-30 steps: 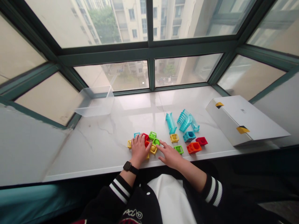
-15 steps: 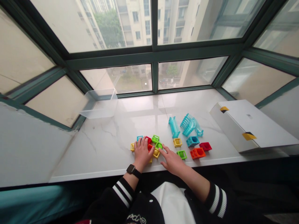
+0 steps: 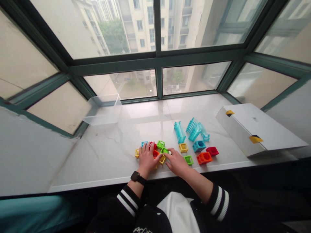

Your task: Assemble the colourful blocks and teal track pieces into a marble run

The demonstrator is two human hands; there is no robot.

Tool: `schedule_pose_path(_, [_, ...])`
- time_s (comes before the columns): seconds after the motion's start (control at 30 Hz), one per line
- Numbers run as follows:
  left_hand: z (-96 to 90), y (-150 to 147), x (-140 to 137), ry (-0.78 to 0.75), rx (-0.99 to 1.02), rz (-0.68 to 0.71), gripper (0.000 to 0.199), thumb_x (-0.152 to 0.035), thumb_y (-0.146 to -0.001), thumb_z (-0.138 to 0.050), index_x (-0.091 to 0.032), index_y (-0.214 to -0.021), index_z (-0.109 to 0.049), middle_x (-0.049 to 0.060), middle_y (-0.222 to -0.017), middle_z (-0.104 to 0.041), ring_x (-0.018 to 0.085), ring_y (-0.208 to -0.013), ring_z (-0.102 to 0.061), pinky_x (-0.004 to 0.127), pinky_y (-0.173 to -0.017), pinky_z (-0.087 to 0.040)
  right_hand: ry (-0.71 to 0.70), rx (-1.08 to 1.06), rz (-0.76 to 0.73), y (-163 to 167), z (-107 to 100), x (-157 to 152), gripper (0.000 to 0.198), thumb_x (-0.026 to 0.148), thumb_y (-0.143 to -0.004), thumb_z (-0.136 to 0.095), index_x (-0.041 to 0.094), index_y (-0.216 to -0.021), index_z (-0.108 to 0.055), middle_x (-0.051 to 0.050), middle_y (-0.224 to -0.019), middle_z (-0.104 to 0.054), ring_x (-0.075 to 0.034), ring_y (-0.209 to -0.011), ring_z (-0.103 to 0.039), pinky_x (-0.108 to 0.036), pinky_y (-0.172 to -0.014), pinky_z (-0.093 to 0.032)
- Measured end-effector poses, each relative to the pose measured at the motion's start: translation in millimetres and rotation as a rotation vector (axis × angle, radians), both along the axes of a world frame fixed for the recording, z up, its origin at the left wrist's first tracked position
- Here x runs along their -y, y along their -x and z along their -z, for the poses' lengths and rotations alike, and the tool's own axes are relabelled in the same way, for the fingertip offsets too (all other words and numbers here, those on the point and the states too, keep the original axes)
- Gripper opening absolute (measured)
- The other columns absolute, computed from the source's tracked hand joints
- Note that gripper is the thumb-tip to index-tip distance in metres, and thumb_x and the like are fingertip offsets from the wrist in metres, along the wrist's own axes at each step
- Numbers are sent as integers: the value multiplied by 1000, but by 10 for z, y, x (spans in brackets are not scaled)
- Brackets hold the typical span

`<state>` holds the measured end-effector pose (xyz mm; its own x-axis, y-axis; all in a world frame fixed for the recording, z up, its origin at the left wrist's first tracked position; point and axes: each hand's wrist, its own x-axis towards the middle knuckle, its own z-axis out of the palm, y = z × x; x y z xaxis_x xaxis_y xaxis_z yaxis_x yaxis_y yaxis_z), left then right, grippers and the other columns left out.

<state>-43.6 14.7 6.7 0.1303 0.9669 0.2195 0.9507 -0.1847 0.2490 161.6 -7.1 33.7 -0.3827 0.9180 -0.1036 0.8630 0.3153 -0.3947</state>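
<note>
- The left hand [image 3: 146, 158] is laid over a bunch of blocks in the lower middle of the frame. Its fingers are spread a little; whether a block is gripped cannot be told.
- The right hand [image 3: 179, 162] is held just right of the bunch. Its thumb is held apart from the pointing finger, and the fingertips are set by a green ring block [image 3: 164, 151]. Whether it is touched cannot be told.
- Around the left hand, a small blue block [image 3: 144, 143] and a square green block [image 3: 160, 144] are seen. An orange block [image 3: 155, 154] is partly hidden.
- Right of the right hand, a big orange block [image 3: 204, 158] and a dark red block [image 3: 212, 151] are placed.
- Above those, a see-through blue curved piece [image 3: 193, 129] is laid.
- At the far right, a white box [image 3: 264, 126] is seen.
- Left of the middle, a clear tub [image 3: 104, 119] is set by the window.
</note>
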Motion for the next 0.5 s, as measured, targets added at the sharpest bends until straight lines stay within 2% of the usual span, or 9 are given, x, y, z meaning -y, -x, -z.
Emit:
schedule_pose_path(0.1, [-2, 6, 4, 12, -24, 29, 72, -62, -95, -62, -35, -160, -46, 12, -164, -46, 40, -151, -37, 64, -125, -20, -11, -42, -15, 17, 74, -57, 41, 22, -97, -61, 25, -138, -66, -16, -157, -50, -34, -134, -58, -47, -111, -49])
schedule_pose_path(0.2, [-7, 11, 9, 29, -39, 67, 60, -58, -97, -61, -43, -154, -53, 7, -169, -40, 42, -153, -34, 69, -125, -17, 20, -87, -19, 13, 124, -83, 42, 18, -98, -58, 24, -138, -65, -15, -161, -47, -31, -133, -61, -44, -110, -51])
schedule_pose_path(0.37, [-22, 11, 9, 58, -45, 85, 52, -54, -99, -58, -42, -150, -57, 6, -170, -39, 42, -154, -33, 70, -125, -17, 33, -141, -12, -41, 93, -121, 32, 16, -94, -63, 22, -126, -66, -13, -149, -58, -27, -124, -66, -37, -104, -51])
schedule_pose_path(0.5, [-28, 6, 6, 56, -51, 85, 49, -53, -101, -56, -39, -147, -60, 7, -170, -39, 41, -154, -34, 70, -125, -18, 35, -87, -5, -35, 53, -147, 28, 16, -93, -67, 22, -120, -63, -10, -132, -64, -24, -109, -70, -33, -92, -52])
